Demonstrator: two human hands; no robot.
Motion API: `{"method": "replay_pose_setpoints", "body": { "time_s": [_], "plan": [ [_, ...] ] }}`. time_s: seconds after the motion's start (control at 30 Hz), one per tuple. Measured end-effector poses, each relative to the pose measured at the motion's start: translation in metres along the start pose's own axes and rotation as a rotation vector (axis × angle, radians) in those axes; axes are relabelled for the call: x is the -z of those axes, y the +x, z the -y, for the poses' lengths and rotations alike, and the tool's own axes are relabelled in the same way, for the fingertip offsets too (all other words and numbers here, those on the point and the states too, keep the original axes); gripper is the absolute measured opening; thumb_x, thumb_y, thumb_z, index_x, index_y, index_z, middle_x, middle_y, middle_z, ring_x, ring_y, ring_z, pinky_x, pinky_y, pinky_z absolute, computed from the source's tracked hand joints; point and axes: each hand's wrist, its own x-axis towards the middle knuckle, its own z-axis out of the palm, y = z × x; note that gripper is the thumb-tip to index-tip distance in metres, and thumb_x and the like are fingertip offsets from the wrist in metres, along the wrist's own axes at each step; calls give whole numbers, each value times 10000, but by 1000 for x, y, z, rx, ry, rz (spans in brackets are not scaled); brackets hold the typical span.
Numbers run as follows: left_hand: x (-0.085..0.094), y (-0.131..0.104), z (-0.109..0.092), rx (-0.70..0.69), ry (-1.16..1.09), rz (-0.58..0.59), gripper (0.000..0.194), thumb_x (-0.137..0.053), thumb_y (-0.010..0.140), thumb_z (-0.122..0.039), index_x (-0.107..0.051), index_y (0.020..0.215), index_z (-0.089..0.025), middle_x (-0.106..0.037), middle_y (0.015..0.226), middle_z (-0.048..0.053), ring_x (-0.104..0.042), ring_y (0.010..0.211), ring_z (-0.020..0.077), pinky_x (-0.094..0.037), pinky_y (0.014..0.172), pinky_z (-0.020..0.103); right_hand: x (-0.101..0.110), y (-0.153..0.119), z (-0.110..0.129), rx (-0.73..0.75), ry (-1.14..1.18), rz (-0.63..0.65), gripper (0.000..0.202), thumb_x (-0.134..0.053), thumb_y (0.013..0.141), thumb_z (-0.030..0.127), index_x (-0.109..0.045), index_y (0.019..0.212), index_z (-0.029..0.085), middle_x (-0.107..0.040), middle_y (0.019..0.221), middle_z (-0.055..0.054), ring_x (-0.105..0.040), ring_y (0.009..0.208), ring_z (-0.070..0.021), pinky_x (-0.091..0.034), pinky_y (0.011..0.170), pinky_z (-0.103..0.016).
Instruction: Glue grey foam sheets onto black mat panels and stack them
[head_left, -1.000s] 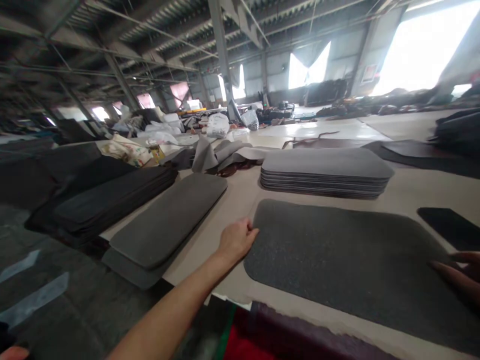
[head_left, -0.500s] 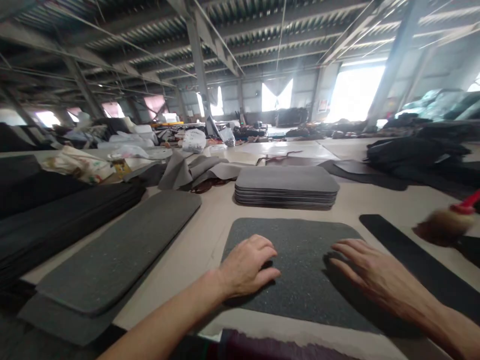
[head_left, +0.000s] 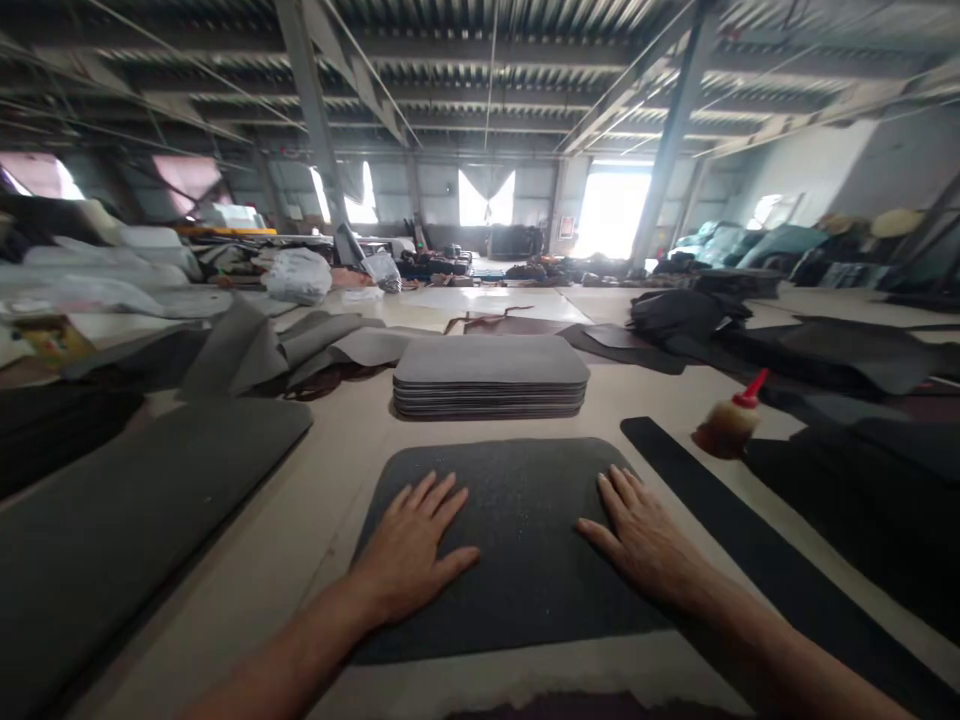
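A dark grey sheet with rounded corners (head_left: 525, 560) lies flat on the pale table (head_left: 341, 480) in front of me. My left hand (head_left: 416, 545) rests on its left part, fingers spread. On the right part lies my right hand (head_left: 637, 535), also flat with the thumb held apart from the fingers. Both hands are open and hold nothing. Just beyond the sheet stands a neat stack of grey rounded pieces (head_left: 491, 375). Pale specks show on the sheet between my hands.
Right of the sheet runs a long black strip (head_left: 720, 515), with a red-tipped squeeze bottle (head_left: 727, 425) beyond it. A large dark grey panel (head_left: 172, 500) lies at the left. Crumpled grey material (head_left: 240, 350) and dark cloth (head_left: 675, 320) lie farther back.
My view has swung to the right. Both hands, curled earlier, are now flattened and spread on the sheet. The squeeze bottle now shows fully.
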Motion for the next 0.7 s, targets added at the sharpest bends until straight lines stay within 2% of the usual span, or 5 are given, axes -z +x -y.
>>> {"method": "replay_pose_setpoints", "body": {
  "time_s": [0.13, 0.23, 0.33, 0.47, 0.7],
  "plan": [
    [-1, -18, 30, 154, 49, -7, 828, -363, 917, -742, -307, 1548, -208, -178, 1646, 117, -163, 1523, 337, -215, 1223, 587, -6, -3, -25, -31, -78, 75, 1019, -193, 990, 775, -353, 1499, -93, -254, 1540, -293, -178, 1464, -373, -223, 1210, -492],
    [4, -23, 40, 198, 115, -52, 785, -414, 924, -696, -413, 1500, -162, -304, 1603, 150, -224, 1503, 373, -164, 1206, 669, 5, 5, -30, -92, -39, 66, 980, -246, 1004, 740, -424, 1454, -113, -350, 1486, -312, -270, 1429, -400, -252, 1200, -507],
    [10, -18, 30, 91, 144, -105, 626, -457, 952, -599, -545, 1406, -178, -417, 1555, 126, -240, 1498, 373, -113, 1203, 702, 28, 16, -13, 123, 165, 24, 888, -269, 1030, 694, -370, 1514, -44, -249, 1565, -235, -166, 1473, -348, -208, 1220, -491],
    [10, -11, 5, -213, -11, 23, 590, -478, 968, -559, -413, 1492, -297, -330, 1612, 34, -250, 1507, 279, -246, 1231, 583, 44, 28, 12, 377, 426, 169, 833, -283, 1040, 698, -298, 1573, 57, -177, 1604, -161, -150, 1482, -312, -190, 1226, -499],
    [2, -13, -2, -244, -19, 84, 621, -426, 966, -633, -315, 1524, -385, -268, 1634, -9, -242, 1510, 278, -212, 1226, 634, 18, 49, -9, 222, 297, 63, 913, -272, 1019, 740, -302, 1557, 3, -206, 1591, -198, -183, 1471, -329, -204, 1217, -481]
  ]
}}
